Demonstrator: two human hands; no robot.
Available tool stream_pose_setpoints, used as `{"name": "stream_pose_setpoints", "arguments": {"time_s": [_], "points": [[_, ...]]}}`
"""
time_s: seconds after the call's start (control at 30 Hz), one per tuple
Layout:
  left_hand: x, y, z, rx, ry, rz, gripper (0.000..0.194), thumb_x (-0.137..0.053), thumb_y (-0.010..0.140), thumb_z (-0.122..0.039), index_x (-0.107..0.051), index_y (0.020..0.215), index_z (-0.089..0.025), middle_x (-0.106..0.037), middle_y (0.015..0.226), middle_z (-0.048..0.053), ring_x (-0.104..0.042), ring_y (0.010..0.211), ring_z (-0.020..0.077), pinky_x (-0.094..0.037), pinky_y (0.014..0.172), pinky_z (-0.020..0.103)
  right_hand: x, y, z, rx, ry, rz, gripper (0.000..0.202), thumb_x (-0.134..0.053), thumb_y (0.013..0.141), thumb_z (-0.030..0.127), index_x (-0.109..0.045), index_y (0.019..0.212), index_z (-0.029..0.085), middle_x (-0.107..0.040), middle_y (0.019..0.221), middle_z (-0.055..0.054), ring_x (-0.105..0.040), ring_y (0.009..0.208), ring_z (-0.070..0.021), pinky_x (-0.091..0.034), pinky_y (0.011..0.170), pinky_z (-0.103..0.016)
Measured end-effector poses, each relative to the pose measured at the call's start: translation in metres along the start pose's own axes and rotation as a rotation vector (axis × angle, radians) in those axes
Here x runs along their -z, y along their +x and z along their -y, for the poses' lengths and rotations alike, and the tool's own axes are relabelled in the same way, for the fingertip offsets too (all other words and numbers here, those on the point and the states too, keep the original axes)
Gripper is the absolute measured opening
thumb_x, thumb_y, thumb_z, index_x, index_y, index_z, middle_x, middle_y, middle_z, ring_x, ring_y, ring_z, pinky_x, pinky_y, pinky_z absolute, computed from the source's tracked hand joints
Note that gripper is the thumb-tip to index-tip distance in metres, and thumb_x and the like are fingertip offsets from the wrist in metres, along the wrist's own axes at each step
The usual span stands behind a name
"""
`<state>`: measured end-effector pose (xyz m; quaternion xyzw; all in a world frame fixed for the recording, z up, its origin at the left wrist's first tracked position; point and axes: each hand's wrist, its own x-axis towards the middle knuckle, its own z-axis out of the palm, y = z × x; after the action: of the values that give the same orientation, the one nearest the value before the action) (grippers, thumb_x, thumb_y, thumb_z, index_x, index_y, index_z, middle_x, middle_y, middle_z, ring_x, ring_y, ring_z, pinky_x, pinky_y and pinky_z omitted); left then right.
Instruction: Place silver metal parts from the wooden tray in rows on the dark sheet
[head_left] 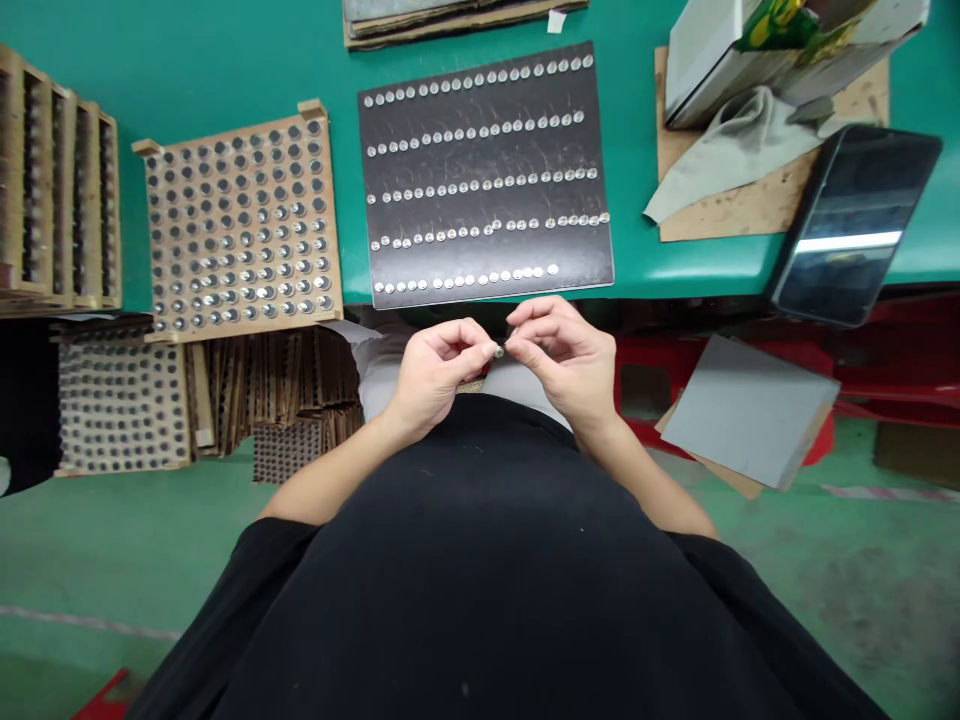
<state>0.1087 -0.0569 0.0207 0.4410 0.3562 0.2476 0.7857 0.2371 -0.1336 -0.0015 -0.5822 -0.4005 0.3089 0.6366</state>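
Just off the table's front edge, my left hand (pixel 439 370) pinches a small round metal part (pixel 498 351) between thumb and forefinger. My right hand (pixel 574 358) is close by on the right, its thumb and fingertips bent together beside that part; whatever they grip is too small to make out. Beyond both hands lies a black board (pixel 480 205) carrying rows of small shiny round pieces with fine wires. To its left, a wooden peg tray (pixel 244 135) holds rows of dark round-topped parts, some capped with shiny metal pieces.
Wooden racks (pixel 60 190) stand on the green table (pixel 225 50) at far left. Another filled tray (pixel 124 400) and stacked trays sit below. On the right are a white box (pixel 705 60), a grey cloth (pixel 739 150), a phone (pixel 855 220) and a grey sheet (pixel 750 410) beneath.
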Motion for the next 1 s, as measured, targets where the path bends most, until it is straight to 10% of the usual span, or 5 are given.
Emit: {"name": "stream_pose_setpoints", "arguments": {"time_s": [0.37,0.67,0.83,1.0], "points": [[0.001,-0.001,0.001,-0.006,-0.003,-0.010,0.032,-0.086,0.059,-0.034,-0.062,0.056,-0.013,-0.051,0.058,-0.002,-0.037,0.049,0.0034,-0.029,0.046,0.020,-0.002,-0.002,0.000,0.198,-0.290,-0.071,0.017,-0.067,0.080,0.019,-0.059,0.064,0.020,-0.063,0.077,-0.001,-0.061,0.075,-0.0149,-0.051,0.068,-0.032],[0.012,-0.002,0.003,-0.116,0.123,0.007,0.028,-0.082,0.066,-0.032,-0.063,0.058,-0.013,-0.055,0.059,-0.001,-0.045,0.054,0.0052,-0.037,0.052,0.020,0.006,-0.007,-0.016,-0.056,-0.338,0.031,0.033,-0.059,0.085,0.030,-0.052,0.054,0.019,-0.052,0.053,0.003,-0.048,0.050,-0.0092,-0.041,0.054,-0.025],[0.064,0.002,-0.030,-0.189,0.344,0.072,0.023,-0.077,0.066,-0.029,-0.063,0.059,-0.013,-0.061,0.063,0.002,-0.053,0.059,0.0088,-0.043,0.057,0.023,0.022,-0.014,-0.032,-0.032,-0.299,0.061,0.015,-0.062,0.073,0.015,-0.064,0.059,0.020,-0.068,0.068,-0.001,-0.066,0.069,-0.0166,-0.051,0.067,-0.030],[0.158,0.018,-0.084,-0.284,0.666,-0.518,0.010,-0.069,0.064,-0.017,-0.062,0.059,-0.013,-0.060,0.060,0.001,-0.052,0.059,0.0104,-0.043,0.061,0.024,0.030,-0.015,-0.038,-0.037,-0.185,0.124,0.018,-0.060,0.071,0.015,-0.066,0.055,0.020,-0.069,0.063,-0.003,-0.066,0.062,-0.0181,-0.051,0.060,-0.031]]}}
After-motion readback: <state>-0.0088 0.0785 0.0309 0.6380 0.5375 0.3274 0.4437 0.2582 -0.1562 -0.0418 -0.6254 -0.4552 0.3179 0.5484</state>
